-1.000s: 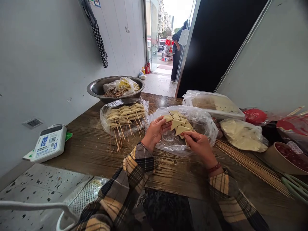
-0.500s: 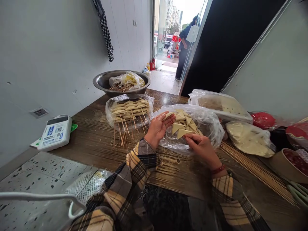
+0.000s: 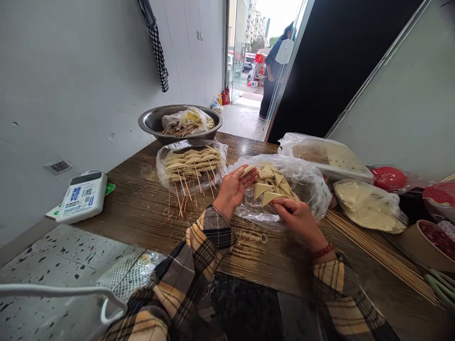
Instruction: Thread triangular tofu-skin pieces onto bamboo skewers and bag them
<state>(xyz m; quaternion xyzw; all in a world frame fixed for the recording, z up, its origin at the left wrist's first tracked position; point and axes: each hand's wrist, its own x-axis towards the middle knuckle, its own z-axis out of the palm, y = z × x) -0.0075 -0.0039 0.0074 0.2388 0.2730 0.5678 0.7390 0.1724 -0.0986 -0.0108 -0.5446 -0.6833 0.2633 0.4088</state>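
Observation:
My left hand [image 3: 232, 190] is palm up, with a pale folded tofu-skin triangle [image 3: 248, 170] held between its thumb and fingers. The fingertips and thumb of my right hand [image 3: 295, 219] pinch the corner of another tofu-skin triangle [image 3: 271, 197] at the near edge of a pile. That pile of folded triangles [image 3: 272, 177] lies on a clear plastic bag [image 3: 317, 195] spread over the wooden table [image 3: 245, 251]. Left of my hands, skewered tofu-skin pieces [image 3: 194, 162] are stacked on plastic, their sticks pointing toward me.
Behind the skewers stands a steel basin [image 3: 149, 124] holding a plastic bag and sticks. Bare bamboo skewers [image 3: 377, 255] lie at the right, beside bagged pale sheets [image 3: 369, 203] and a paper bowl [image 3: 412, 241]. A white box-shaped device [image 3: 81, 196] sits at left. A person [image 3: 272, 71] stands by the doorway.
Both hands keep nearly the same place and grip. Only a slight shift of the camera view shows.

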